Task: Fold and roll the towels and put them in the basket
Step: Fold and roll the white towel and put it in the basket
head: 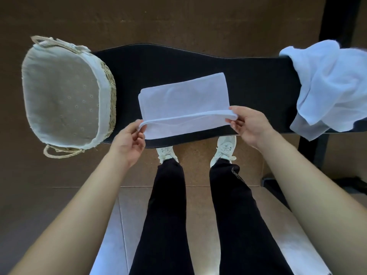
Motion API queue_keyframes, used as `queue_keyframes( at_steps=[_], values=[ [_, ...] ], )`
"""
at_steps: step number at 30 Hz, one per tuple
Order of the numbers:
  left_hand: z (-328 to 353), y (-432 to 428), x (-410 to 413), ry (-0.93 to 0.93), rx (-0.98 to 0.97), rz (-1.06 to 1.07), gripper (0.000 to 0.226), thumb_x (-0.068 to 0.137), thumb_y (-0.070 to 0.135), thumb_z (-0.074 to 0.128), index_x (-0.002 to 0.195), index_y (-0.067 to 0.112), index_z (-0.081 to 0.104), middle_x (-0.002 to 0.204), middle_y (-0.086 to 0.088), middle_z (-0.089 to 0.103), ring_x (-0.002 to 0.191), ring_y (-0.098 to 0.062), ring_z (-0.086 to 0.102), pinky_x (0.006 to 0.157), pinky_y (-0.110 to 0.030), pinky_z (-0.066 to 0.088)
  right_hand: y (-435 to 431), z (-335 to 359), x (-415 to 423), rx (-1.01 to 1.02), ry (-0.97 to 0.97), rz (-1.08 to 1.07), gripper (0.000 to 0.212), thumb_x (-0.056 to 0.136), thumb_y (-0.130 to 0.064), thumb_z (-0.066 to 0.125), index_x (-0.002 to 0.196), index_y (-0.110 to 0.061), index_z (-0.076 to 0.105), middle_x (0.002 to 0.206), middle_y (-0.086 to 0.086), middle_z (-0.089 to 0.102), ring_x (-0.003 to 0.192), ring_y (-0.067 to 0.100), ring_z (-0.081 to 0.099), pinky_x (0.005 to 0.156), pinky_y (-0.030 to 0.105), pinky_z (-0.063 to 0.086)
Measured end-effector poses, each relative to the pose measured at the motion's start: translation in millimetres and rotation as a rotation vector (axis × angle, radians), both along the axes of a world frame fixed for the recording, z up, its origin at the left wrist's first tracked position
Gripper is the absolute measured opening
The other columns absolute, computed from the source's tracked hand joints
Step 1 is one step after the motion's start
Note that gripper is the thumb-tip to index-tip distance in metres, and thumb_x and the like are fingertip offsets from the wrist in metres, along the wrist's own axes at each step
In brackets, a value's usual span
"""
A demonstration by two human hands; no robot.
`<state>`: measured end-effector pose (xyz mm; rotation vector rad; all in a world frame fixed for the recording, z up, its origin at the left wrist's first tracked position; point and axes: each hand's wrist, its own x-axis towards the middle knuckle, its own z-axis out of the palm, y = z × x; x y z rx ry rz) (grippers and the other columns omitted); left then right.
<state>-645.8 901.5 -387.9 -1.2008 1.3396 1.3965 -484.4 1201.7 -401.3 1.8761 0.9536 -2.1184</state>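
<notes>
Pinching with thumb and curled fingers, the left hand (pixel 129 141) and right hand (pixel 248 124) each hold one end of a raised fold in the single white towel (pixel 182 96). It lies flat as a neat rectangle between them, at the middle of the black table's (pixel 248 80) front edge. One lined woven basket (pixel 108 86) sits at the left end. One heap of loose white towels (pixel 327 86) drapes over the right end; their number is unclear.

The long black table (pixel 248 80) bears a lined straw basket (pixel 110 86) at left, a folded white towel (pixel 182 96) centrally, and crumpled white towels (pixel 327 86) at right.
</notes>
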Motion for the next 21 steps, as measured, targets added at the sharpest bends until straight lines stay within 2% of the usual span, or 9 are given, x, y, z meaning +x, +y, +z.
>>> queue_keyframes(
  at_steps=[3, 6, 8, 12, 13, 15, 17, 19, 21],
  values=[
    [-11, 16, -23, -0.015, 0.01, 0.076, 0.014, 0.098, 0.021, 0.069, 0.109, 0.013, 0.066, 0.083, -0.001, 0.072, 0.054, -0.002, 0.053, 0.045, -0.009, 0.042, 11, -3, -32, -0.046, -0.011, -0.108, 0.02, 0.095, -0.007, 0.069, 0.113, 0.002, 0.069, 0.111, 0.019, 0.07, 0.082, 0.022, 0.078, 0.063, 0.019, 0.057],
    [-21, 30, -40, -0.033, 0.007, 0.174, 0.017, 0.099, 0.021, 0.068, 0.113, 0.012, 0.067, 0.083, 0.0, 0.073, 0.054, -0.002, 0.055, 0.045, -0.009, 0.043, 18, -7, -59, -0.047, -0.025, -0.103, 0.02, 0.095, -0.009, 0.07, 0.114, -0.002, 0.068, 0.112, 0.018, 0.072, 0.087, 0.024, 0.079, 0.076, 0.024, 0.062],
    [-30, 34, -48, -0.036, 0.01, 0.231, 0.023, 0.1, 0.022, 0.067, 0.119, 0.009, 0.067, 0.084, -0.001, 0.075, 0.055, -0.003, 0.059, 0.046, -0.01, 0.044, 21, -8, -73, -0.037, -0.04, -0.109, 0.02, 0.096, -0.011, 0.07, 0.115, -0.005, 0.068, 0.111, 0.018, 0.073, 0.088, 0.025, 0.079, 0.08, 0.028, 0.063],
    [-41, 39, -52, 0.081, -0.009, 0.252, 0.022, 0.102, 0.02, 0.063, 0.119, 0.006, 0.066, 0.11, -0.006, 0.075, 0.076, -0.011, 0.07, 0.06, -0.015, 0.054, 21, -17, -86, -0.005, 0.057, -0.088, 0.024, 0.1, -0.017, 0.064, 0.122, -0.01, 0.063, 0.114, 0.015, 0.074, 0.094, 0.027, 0.078, 0.082, 0.035, 0.064],
    [-44, 38, -51, 0.134, -0.042, 0.225, 0.021, 0.101, 0.019, 0.064, 0.119, 0.008, 0.066, 0.112, -0.005, 0.075, 0.081, -0.013, 0.071, 0.064, -0.017, 0.056, 20, -21, -85, 0.062, 0.052, -0.026, 0.027, 0.099, -0.017, 0.064, 0.125, -0.011, 0.063, 0.116, 0.012, 0.073, 0.096, 0.027, 0.077, 0.083, 0.036, 0.064],
    [-48, 31, -45, 0.335, -0.215, -0.022, 0.022, 0.097, 0.017, 0.068, 0.119, 0.014, 0.068, 0.108, -0.005, 0.077, 0.08, -0.013, 0.07, 0.071, -0.023, 0.059, 16, -34, -76, 0.405, -0.024, 0.272, 0.033, 0.095, -0.015, 0.064, 0.128, -0.017, 0.063, 0.112, 0.004, 0.071, 0.097, 0.021, 0.074, 0.086, 0.035, 0.063],
    [-50, 23, -31, 0.626, -0.434, -0.504, 0.021, 0.093, 0.015, 0.068, 0.114, 0.017, 0.071, 0.101, 0.0, 0.076, 0.08, -0.01, 0.068, 0.08, -0.03, 0.061, 9, -42, -63, 0.784, -0.035, 0.618, 0.034, 0.092, -0.009, 0.062, 0.124, -0.017, 0.066, 0.103, -0.001, 0.07, 0.093, 0.018, 0.069, 0.088, 0.03, 0.059],
    [-50, 22, -13, 0.873, -0.461, -0.899, 0.021, 0.093, 0.016, 0.066, 0.114, 0.018, 0.07, 0.101, 0.005, 0.072, 0.086, -0.01, 0.066, 0.083, -0.034, 0.059, -6, -44, -53, 0.973, 0.041, 0.85, 0.033, 0.088, -0.003, 0.06, 0.119, -0.012, 0.068, 0.104, 0.002, 0.068, 0.09, 0.019, 0.064, 0.087, 0.037, 0.056],
    [-52, 28, 1, 1.05, -0.379, -1.162, 0.026, 0.093, 0.017, 0.067, 0.118, 0.019, 0.069, 0.112, 0.004, 0.07, 0.097, -0.017, 0.065, 0.083, -0.04, 0.057, -22, -46, -49, 1.083, 0.148, 1.083, 0.036, 0.086, -0.002, 0.063, 0.121, -0.011, 0.068, 0.118, 0.007, 0.065, 0.103, 0.025, 0.06, 0.09, 0.039, 0.054]
  ],
)
